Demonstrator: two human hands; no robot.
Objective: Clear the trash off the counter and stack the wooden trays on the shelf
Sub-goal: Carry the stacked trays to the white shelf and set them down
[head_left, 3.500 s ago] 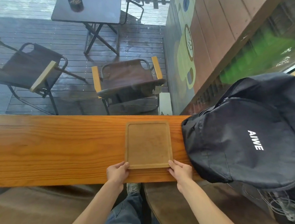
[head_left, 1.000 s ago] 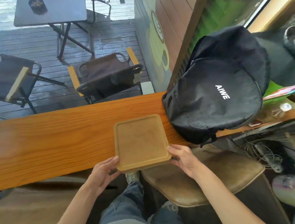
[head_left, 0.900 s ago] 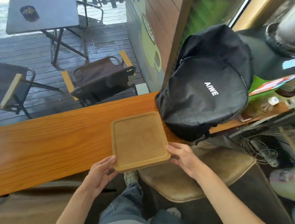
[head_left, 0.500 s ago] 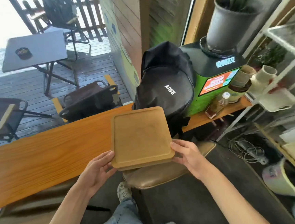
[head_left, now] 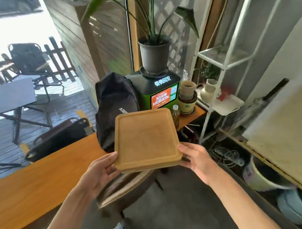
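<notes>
A square wooden tray [head_left: 146, 138] with a shallow rim is held in the air in front of me, clear of the counter [head_left: 43, 182]. From its near edge it looks like two trays stacked. My left hand [head_left: 98, 172] grips the near left corner and my right hand [head_left: 196, 158] grips the near right corner. A white metal shelf [head_left: 232, 56] stands to the right, beyond the tray. The orange wooden counter runs from the left to the middle.
A black backpack [head_left: 115, 106] sits on the counter behind the tray, beside a green kiosk [head_left: 160, 93] with a potted plant [head_left: 154, 53] on top. Stacked pots [head_left: 188, 100] and a bottle [head_left: 175, 114] stand at the counter's end. A brown stool [head_left: 122, 190] is below. Cables [head_left: 227, 157] lie on the floor.
Both hands lifted the tray off the counter and carried it up and to the right. My view swung right, and the shelf, plant and kiosk came into sight.
</notes>
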